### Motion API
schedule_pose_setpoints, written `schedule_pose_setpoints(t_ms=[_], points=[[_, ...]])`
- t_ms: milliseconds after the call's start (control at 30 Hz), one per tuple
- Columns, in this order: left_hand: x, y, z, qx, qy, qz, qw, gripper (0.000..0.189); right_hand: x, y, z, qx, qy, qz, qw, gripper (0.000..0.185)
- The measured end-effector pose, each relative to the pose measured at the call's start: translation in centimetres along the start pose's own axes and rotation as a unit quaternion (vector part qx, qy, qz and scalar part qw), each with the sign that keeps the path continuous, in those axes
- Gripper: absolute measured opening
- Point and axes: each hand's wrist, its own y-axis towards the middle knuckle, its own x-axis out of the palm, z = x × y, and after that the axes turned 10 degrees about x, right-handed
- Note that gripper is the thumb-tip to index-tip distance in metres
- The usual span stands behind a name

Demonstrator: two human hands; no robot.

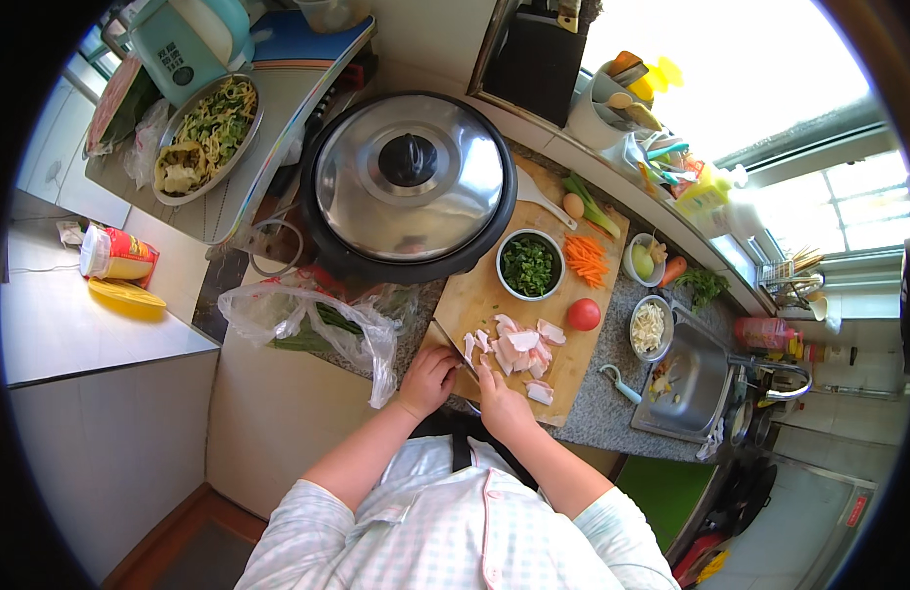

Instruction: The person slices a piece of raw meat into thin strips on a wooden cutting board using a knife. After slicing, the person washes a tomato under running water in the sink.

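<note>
My right hand (505,404) is closed around the handle of a kitchen knife (449,339) at the near left of a wooden cutting board (573,361). The blade, seen nearly edge-on, angles away to the left. Beside it my left hand (428,380) rests with fingers curled; whatever may be under them is hidden. Pale pink pieces of sliced meat (525,348) lie heaped just right of the blade. Beyond the meat stand a bowl of chopped greens (529,265) and a heap of carrot strips (586,259). A tomato (583,315) sits near the board's right edge.
A lidded electric pan (411,177) overlaps the board's far left. A plastic bag with greens (329,317) lies left of my hands. Rightward are a peeler (622,383), a bowl of pale slices (650,330) and a steel sink (687,376). An egg (573,205) lies at the board's far end.
</note>
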Motion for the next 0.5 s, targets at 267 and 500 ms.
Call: schedule_pose_setpoints(t_ms=[267,500], points=[[0.4,-1.1,-1.8,0.033,0.027,-0.064,0.997,0.026,0.0,-0.7,-1.4,0.026,-0.065,-0.030,0.997,0.039],[0.2,-1.2,-1.4,0.025,0.034,-0.058,0.997,0.027,1.4,1.5,-1.4,0.001,-0.089,0.002,0.996,0.039]])
